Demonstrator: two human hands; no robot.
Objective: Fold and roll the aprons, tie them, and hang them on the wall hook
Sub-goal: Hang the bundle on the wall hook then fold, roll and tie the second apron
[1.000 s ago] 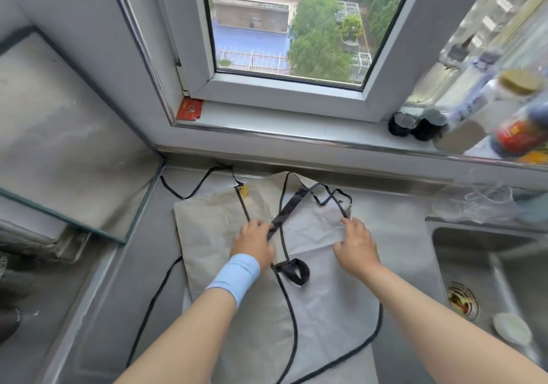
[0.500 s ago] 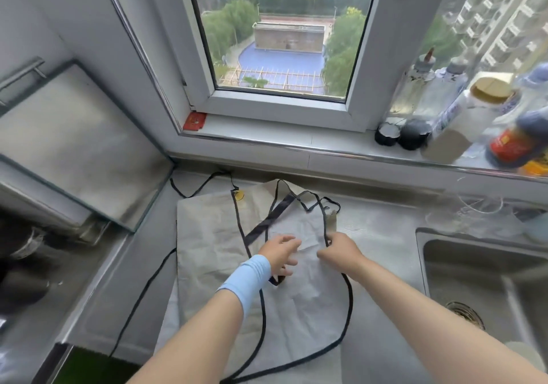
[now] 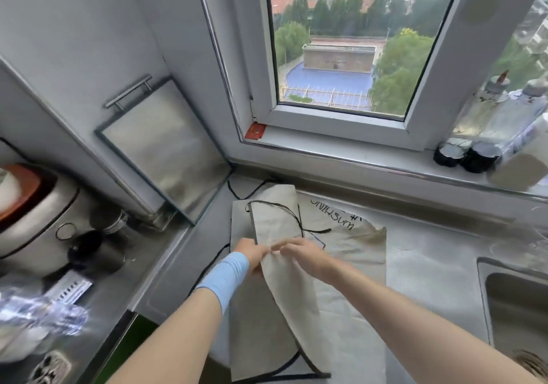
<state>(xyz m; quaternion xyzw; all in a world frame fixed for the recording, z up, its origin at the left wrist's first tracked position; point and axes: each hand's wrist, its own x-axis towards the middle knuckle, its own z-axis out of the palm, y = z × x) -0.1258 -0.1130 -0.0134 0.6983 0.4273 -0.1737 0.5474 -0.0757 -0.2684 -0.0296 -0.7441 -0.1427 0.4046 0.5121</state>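
Note:
A beige apron [image 3: 341, 303] with black trim lies on the steel counter [image 3: 424, 253] below the window. Its left side is folded over in a long flap [image 3: 275, 223], with thin black straps [image 3: 293, 220] lying across it. Black lettering shows on the cloth at the far right part. My left hand [image 3: 252, 253], with a light blue wristband, pinches the flap's edge. My right hand [image 3: 299, 254] pinches the same fold just beside it, the two hands almost touching. No wall hook is in view.
A steel board with a handle [image 3: 163, 149] leans on the wall at left. A rice cooker [image 3: 32, 217] and dark cups stand lower left. The sink [image 3: 516, 309] is at right. Bottles and jars [image 3: 486, 134] line the window sill.
The apron's left side has been folded over toward the right, hiding most of the straps. Both hands came together on the fold. My head turned up and left.

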